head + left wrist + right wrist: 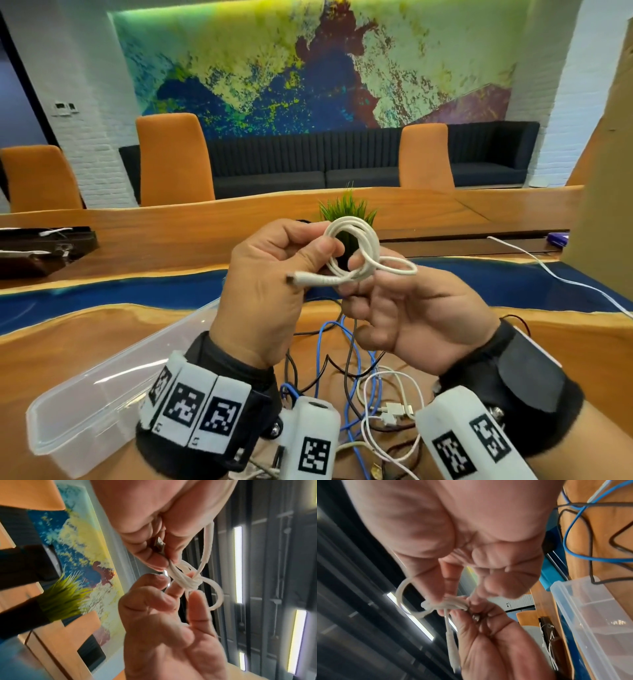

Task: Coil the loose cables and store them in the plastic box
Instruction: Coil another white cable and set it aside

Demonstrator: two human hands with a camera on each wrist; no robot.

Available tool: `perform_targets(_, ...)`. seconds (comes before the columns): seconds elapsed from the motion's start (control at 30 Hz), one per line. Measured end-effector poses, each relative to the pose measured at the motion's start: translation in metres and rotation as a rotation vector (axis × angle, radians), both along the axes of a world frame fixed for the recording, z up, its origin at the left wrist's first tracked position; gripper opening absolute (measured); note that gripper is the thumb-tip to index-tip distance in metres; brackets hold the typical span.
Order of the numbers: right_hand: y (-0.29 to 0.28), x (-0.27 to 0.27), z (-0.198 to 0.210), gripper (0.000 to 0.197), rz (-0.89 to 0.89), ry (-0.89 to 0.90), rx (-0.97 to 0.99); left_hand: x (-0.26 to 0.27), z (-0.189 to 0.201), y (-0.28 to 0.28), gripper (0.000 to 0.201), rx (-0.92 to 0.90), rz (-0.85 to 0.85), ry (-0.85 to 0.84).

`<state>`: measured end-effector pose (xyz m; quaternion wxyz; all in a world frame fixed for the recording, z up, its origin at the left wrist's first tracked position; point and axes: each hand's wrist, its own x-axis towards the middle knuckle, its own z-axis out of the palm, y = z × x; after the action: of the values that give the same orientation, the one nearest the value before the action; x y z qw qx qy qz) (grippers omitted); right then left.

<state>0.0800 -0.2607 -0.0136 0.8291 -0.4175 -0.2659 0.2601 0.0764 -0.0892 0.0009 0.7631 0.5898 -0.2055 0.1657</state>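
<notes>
A clear plastic box sits open on the wooden table at the left, nothing visible inside it. Just right of it, the left hand is raised above the table, thumb and fingers curled and pinching a small coil of white cable; one white plug end sticks out leftward across its knuckles. The right hand meets the coil from below, palm up, its fingers curled round the wound strands, a loose loop standing out to the right. Under both wrists a tangle of blue, black and white cables lies on the table. Behind the coil stands a small green plant.
</notes>
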Motion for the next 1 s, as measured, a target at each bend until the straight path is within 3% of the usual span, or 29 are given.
perform_targets(0.1,0.003,-0.003,0.0,0.035,0.079,-0.051,0.006,-0.001,-0.002,-0.001,0.013,0.076,0.14,-0.086)
perform_targets(0.2,0.006,-0.004,0.0,0.031,-0.046,-0.011,-0.021,-0.004,-0.002,-0.005,0.013,0.105,0.219,-0.133)
perform_targets(0.3,0.003,-0.002,0.004,0.034,-0.218,-0.036,-0.112,0.0,0.004,0.002,0.012,-0.003,0.254,-0.096)
perform_targets(0.43,-0.004,-0.001,0.008,0.005,-0.497,-0.498,-0.687,0.004,0.014,0.015,0.012,-0.294,0.081,0.096)
perform_targets(0.5,-0.006,-0.001,0.01,0.014,-0.559,-0.662,-0.851,0.002,0.013,0.012,0.01,-0.386,-0.053,0.213)
perform_targets(0.57,-0.008,-0.001,0.013,0.016,-0.67,-0.715,-0.922,0.001,0.009,0.007,0.011,-0.426,-0.209,0.299)
perform_targets(0.67,-0.013,0.004,0.01,0.015,-0.876,-0.775,-0.959,-0.001,0.004,-0.002,0.017,-0.259,-0.295,0.314)
perform_targets(0.77,-0.015,0.007,0.011,0.019,-0.931,-0.77,-0.884,-0.002,-0.003,-0.008,0.013,0.102,-0.111,0.164)
perform_targets(0.83,-0.012,0.006,0.011,0.016,-0.915,-0.739,-0.788,-0.003,-0.006,-0.011,0.013,0.242,-0.034,0.091)
perform_targets(1.0,-0.005,0.004,0.007,0.007,-0.859,-0.561,-0.548,-0.003,-0.009,-0.013,0.012,0.288,0.006,0.12)
